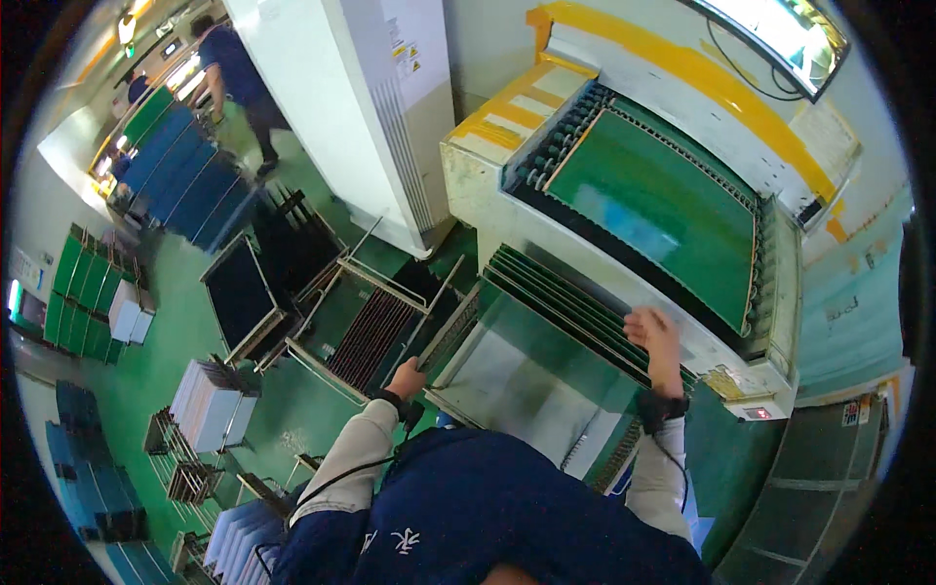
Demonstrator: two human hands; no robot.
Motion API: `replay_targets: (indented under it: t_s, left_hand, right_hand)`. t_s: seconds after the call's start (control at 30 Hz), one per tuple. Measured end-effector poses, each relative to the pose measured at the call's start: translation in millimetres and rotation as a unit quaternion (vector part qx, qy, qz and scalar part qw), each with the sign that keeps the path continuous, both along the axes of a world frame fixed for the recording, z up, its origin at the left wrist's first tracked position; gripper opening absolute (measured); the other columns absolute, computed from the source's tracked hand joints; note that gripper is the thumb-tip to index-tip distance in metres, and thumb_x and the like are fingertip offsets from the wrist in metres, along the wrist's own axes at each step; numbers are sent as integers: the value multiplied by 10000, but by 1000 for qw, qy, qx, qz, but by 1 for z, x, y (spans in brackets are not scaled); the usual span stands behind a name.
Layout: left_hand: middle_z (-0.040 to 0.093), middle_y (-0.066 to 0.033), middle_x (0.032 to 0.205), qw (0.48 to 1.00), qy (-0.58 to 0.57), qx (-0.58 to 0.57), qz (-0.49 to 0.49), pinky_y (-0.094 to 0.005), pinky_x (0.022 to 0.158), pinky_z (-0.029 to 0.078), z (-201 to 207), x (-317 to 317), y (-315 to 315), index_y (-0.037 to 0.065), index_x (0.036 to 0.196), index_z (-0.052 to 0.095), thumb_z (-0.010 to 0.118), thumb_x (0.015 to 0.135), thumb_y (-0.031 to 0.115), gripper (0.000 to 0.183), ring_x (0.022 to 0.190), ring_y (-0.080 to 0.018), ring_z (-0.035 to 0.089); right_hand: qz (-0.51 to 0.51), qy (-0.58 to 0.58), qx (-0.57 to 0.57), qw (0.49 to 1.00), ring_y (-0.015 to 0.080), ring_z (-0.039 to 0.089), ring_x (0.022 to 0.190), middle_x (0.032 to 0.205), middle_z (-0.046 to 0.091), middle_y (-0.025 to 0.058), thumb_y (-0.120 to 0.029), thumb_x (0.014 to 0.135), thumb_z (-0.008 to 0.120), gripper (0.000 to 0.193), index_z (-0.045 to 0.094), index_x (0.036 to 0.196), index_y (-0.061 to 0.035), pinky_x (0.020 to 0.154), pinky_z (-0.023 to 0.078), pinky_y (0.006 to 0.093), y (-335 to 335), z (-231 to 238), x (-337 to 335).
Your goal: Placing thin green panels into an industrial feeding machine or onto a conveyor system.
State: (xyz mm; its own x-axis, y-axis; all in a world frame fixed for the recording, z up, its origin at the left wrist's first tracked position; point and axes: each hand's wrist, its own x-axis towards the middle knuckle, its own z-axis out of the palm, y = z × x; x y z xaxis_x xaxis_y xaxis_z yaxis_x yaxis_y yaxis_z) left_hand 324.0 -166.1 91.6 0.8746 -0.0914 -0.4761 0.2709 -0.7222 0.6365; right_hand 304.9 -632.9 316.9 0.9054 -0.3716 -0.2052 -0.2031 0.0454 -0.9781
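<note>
A rack [453, 343] with toothed side walls stands in front of me, with several green panels [561, 304] upright in slots along its far side. At its left side wall, my left hand [405, 379] is closed, seemingly on the edge; its fingertips are partly hidden. My right hand [655, 341] hovers over the right end of the panels, fingers loosely bent and apart, holding nothing. Beyond the rack, a large green panel [658, 210] lies flat on the rollers of a pale machine [609, 253].
Left of the rack stands a metal-framed cart [356, 327] with dark slats. A tall white cabinet [336, 107] rises behind it. More racks of blue panels [185, 171] and white panels [210, 405] stand left. A monitor [780, 39] hangs upper right. Another person [239, 73] stands far left.
</note>
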Motion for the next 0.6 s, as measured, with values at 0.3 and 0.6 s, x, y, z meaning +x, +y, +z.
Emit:
replay_targets:
  t_s: [0.3, 0.6]
  left_hand:
    - [578, -251, 917, 1000, -5, -19, -9, -434, 740, 435, -2, 2, -4, 11, 996, 517, 516, 737, 132, 286, 909, -397, 549]
    - [579, -210, 975, 999, 36, -25, 27, -428, 768, 441, -19, 0, -5, 13, 1036, 504, 464, 761, 95, 289, 928, -364, 557]
  right_hand:
    - [109, -104, -382, 912, 233, 592, 770, 847, 620, 118, -78, 757, 609, 172, 604, 918, -17, 689, 462, 319, 61, -31, -37]
    - [143, -85, -452, 877, 306, 554, 837, 882, 592, 133, -81, 729, 612, 211, 581, 928, -18, 749, 438, 374, 66, -41, -38]
